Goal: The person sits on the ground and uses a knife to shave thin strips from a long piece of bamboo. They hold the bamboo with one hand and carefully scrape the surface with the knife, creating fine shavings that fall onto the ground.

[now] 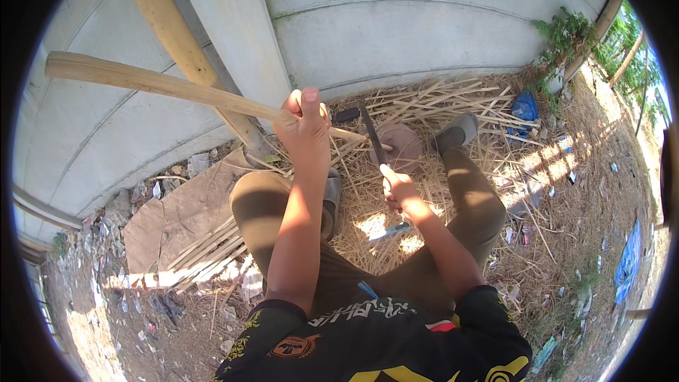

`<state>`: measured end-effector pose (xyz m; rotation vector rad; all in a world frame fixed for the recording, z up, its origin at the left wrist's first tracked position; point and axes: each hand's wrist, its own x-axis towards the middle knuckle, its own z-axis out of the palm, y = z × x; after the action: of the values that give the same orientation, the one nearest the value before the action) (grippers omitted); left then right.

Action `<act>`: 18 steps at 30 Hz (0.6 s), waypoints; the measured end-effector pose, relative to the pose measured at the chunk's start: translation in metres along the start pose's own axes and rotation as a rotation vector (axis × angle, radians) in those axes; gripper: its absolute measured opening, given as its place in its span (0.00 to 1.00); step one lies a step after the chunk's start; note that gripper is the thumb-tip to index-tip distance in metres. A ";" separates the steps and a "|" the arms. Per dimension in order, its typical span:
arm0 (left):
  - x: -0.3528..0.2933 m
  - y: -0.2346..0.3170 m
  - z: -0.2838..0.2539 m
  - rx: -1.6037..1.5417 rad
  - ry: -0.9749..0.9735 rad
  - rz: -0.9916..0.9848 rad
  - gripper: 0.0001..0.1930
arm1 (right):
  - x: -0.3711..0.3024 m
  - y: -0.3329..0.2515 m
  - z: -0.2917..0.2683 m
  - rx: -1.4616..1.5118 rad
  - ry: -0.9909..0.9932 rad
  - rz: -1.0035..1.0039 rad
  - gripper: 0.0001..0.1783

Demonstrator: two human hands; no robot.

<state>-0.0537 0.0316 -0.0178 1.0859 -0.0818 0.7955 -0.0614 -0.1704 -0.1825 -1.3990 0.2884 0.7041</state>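
Observation:
My left hand (308, 124) is wrapped round a pale brown wooden pole (163, 85), thumb up. The pole slants down to the right, from the wall side to a round reddish-brown block (402, 143) on the ground between my feet. Its narrower lower end lies over the block. My right hand (401, 192) is closed on the handle of a machete (370, 131), whose long dark blade points away from me and crosses the pole near that end. I cannot tell whether the blade touches it. A dark blocky object (346, 114) lies beside the blade tip.
Split wooden strips (438, 102) are heaped beyond the block; more strips (209, 255) lie at left by a brown sheet (177, 212). A thick post (170, 21) leans against the grey wall (396, 35). Blue plastic (523, 107) lies at right, among litter and shavings.

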 end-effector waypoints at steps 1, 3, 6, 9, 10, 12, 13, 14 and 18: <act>0.003 0.000 0.004 -0.020 -0.034 0.010 0.29 | 0.003 -0.004 0.000 -0.091 0.060 -0.208 0.29; 0.000 0.001 0.006 0.075 -0.075 0.046 0.31 | -0.002 0.001 0.006 -0.035 0.138 -0.375 0.30; 0.002 0.000 0.011 0.069 -0.088 0.050 0.31 | 0.004 0.014 0.008 0.035 0.114 -0.614 0.30; -0.002 -0.001 0.019 -0.017 -0.074 -0.035 0.29 | 0.054 0.052 -0.014 -0.214 0.212 -0.502 0.31; -0.001 0.001 0.015 0.001 -0.047 -0.036 0.29 | 0.059 0.047 -0.011 -0.428 0.263 -0.418 0.32; 0.002 0.003 0.008 0.034 0.002 -0.041 0.29 | 0.057 0.042 -0.015 -0.585 0.313 -0.426 0.31; 0.002 0.004 0.008 0.029 0.002 -0.041 0.29 | 0.050 0.036 -0.013 -0.666 0.343 -0.428 0.31; 0.002 0.004 0.008 0.024 0.001 -0.042 0.29 | 0.050 0.040 -0.011 -0.701 0.359 -0.555 0.30; 0.002 0.008 0.008 0.025 0.038 -0.023 0.28 | 0.033 0.034 0.017 -0.650 0.314 -0.758 0.26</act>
<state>-0.0546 0.0276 -0.0074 1.0931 -0.0276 0.7984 -0.0603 -0.1440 -0.2260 -2.0627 -0.2610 -0.0804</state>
